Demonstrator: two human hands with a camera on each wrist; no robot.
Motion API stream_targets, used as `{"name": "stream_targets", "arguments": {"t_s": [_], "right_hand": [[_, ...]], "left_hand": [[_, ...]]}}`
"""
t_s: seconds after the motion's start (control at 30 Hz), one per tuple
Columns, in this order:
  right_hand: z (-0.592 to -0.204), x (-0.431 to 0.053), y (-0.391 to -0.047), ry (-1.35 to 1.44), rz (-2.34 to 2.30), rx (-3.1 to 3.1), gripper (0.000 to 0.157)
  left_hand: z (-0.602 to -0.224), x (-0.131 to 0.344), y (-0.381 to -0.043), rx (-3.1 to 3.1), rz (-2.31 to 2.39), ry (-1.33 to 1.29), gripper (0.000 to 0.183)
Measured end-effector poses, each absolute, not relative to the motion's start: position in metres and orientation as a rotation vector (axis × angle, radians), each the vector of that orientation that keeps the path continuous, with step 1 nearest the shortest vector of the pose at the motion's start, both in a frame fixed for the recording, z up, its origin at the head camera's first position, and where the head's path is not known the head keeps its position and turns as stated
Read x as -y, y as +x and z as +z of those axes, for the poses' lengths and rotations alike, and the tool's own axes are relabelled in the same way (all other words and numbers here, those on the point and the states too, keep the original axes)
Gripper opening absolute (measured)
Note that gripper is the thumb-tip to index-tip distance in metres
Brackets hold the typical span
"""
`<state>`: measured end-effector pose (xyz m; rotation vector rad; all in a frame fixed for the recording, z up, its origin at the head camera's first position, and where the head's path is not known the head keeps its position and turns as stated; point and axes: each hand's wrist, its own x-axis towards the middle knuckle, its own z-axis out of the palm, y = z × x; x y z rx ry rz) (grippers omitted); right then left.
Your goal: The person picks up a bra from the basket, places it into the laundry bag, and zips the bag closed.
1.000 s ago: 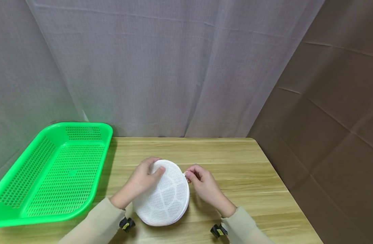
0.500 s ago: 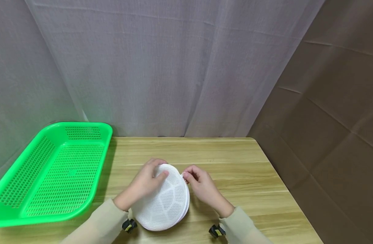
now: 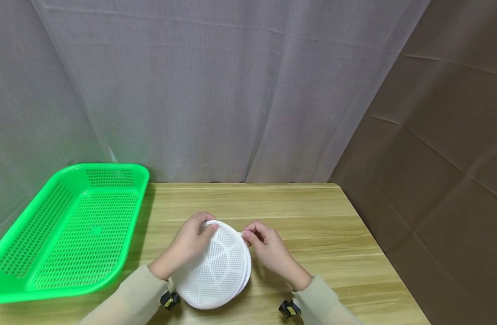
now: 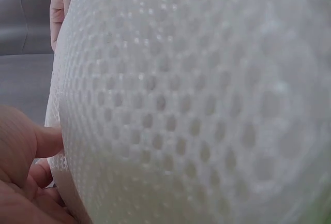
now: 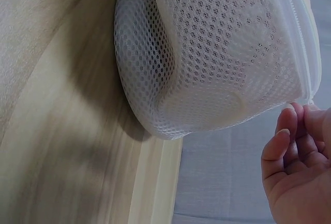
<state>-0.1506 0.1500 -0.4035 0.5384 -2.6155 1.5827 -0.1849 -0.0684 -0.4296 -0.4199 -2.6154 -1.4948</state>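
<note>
A round white mesh laundry bag (image 3: 216,273) stands tilted above the table in the head view. My left hand (image 3: 191,246) grips its upper left edge, thumb on the mesh face and fingers behind. Mesh fills most of the left wrist view, with the left thumb (image 4: 49,142) against its side. At the bag's right edge my right hand (image 3: 269,248) pinches the small zipper pull (image 5: 310,101) between thumb and forefinger. The zipper (image 5: 297,25) runs along the rim in the right wrist view. A faint rounded shape shows through the mesh there.
A green plastic basket (image 3: 144,198) with slotted walls stands on the left of the wooden table (image 3: 305,212). Grey cloth (image 3: 191,90) hangs behind the table, and brown cloth (image 3: 443,171) borders its right side.
The bag has shifted slightly toward the person, and its right rim now shows a doubled edge. My right hand has moved slightly left, still pinching the zipper pull.
</note>
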Motion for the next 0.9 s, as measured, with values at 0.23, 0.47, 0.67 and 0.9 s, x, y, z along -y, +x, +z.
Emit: {"name": "stream_targets", "arguments": {"t_s": [0.23, 0.47, 0.67, 0.9], "right_hand": [[-0.404, -0.151, -0.151, 0.551, 1.558, 2.612, 0.009], [-0.403, -0.152, -0.151, 0.550, 1.561, 2.623, 0.009], [-0.402, -0.152, -0.150, 0.530, 1.550, 2.627, 0.009], [-0.404, -0.153, -0.150, 0.537, 1.548, 2.624, 0.009]], "left_hand": [[-0.435, 0.076, -0.193, 2.597, -1.530, -0.325, 0.012], [-0.437, 0.079, -0.196, 2.582, -1.526, -0.326, 0.012], [-0.437, 0.079, -0.196, 2.588, -1.510, -0.316, 0.012], [-0.435, 0.079, -0.195, 2.582, -1.536, -0.312, 0.012]]}}
